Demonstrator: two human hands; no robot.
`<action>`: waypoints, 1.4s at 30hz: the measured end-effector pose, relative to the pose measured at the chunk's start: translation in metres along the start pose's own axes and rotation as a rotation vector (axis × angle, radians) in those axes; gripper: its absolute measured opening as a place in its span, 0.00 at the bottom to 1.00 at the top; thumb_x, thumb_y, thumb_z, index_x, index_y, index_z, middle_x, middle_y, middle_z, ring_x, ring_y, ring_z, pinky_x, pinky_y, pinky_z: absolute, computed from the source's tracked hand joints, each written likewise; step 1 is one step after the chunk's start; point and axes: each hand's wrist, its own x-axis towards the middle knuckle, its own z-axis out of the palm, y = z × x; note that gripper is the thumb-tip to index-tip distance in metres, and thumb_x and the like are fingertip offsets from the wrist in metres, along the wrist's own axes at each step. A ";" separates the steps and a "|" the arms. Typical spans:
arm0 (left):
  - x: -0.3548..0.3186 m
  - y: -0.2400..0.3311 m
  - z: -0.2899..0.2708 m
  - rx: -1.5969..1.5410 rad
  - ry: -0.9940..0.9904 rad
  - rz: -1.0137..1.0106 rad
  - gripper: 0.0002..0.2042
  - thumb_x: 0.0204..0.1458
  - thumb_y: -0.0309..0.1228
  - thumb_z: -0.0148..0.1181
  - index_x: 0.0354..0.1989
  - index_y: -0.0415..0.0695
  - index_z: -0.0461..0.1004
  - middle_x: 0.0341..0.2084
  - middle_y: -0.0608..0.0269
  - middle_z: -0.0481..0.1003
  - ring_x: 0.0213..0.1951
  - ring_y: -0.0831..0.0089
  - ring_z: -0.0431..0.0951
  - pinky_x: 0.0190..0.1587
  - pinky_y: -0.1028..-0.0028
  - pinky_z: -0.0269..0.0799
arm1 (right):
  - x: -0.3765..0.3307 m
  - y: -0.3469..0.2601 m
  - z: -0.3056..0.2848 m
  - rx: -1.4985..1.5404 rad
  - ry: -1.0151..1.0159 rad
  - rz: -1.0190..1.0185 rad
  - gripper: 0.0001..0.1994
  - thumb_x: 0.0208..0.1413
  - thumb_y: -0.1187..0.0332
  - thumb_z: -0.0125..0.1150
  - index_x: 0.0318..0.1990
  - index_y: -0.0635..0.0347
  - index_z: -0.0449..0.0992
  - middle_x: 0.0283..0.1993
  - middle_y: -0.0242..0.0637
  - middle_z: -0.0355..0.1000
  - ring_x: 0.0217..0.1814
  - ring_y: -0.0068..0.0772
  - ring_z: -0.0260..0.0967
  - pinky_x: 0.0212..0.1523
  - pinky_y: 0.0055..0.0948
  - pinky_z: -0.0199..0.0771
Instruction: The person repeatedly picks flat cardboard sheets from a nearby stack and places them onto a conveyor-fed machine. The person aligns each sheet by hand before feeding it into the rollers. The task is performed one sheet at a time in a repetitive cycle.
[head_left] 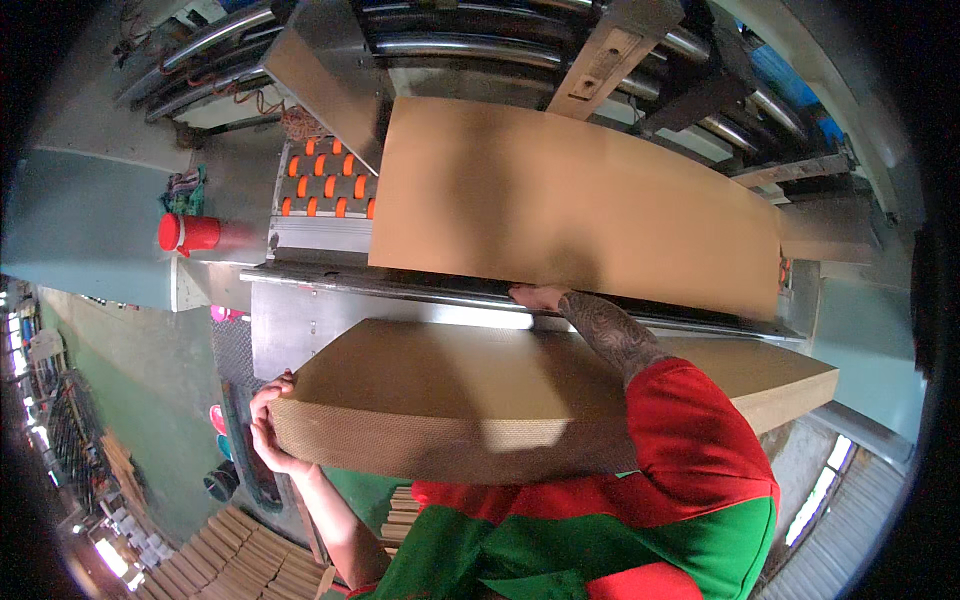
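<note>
Head view: thick brown cardboard stack (450,400), left hand (268,425) gripping its corner.

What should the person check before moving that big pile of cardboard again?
1. Left hand on the near left corner of the cardboard stack: ok, fingers wrap the edge.
2. Right hand on the stack's far edge: ok, it rests there, though the grip itself is partly hidden.
3. Stack edges lined up: ok, the front face looks even.
4. Single cardboard sheet above, out of the way: not ok, it hangs just over the right hand.
5. Orange rollers clear: cannot tell, the sheet covers most of them.
6. Floor at the feet: cannot tell, the stack and body hide it.
</note>
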 end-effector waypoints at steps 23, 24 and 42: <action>-0.007 0.001 -0.003 -0.163 0.032 -0.075 0.30 0.71 0.51 0.34 0.57 0.38 0.76 0.51 0.49 0.77 0.61 0.53 0.71 0.69 0.49 0.62 | -0.172 0.145 0.022 0.289 -0.137 0.189 0.37 0.74 0.38 0.27 0.83 0.47 0.47 0.87 0.37 0.40 0.89 0.44 0.36 0.87 0.45 0.33; -0.007 0.001 -0.002 -0.188 0.023 -0.096 0.30 0.70 0.51 0.33 0.57 0.38 0.77 0.51 0.50 0.77 0.61 0.53 0.71 0.69 0.49 0.62 | -0.198 0.167 0.030 0.395 -0.016 0.235 0.36 0.75 0.41 0.33 0.82 0.51 0.52 0.86 0.41 0.47 0.87 0.46 0.42 0.86 0.46 0.38; -0.010 0.010 -0.004 -0.284 0.032 -0.222 0.29 0.66 0.53 0.41 0.60 0.40 0.73 0.58 0.52 0.74 0.67 0.53 0.67 0.72 0.45 0.58 | -0.220 0.264 0.053 0.354 0.015 0.311 0.35 0.73 0.38 0.35 0.73 0.54 0.64 0.76 0.44 0.63 0.79 0.50 0.59 0.78 0.51 0.55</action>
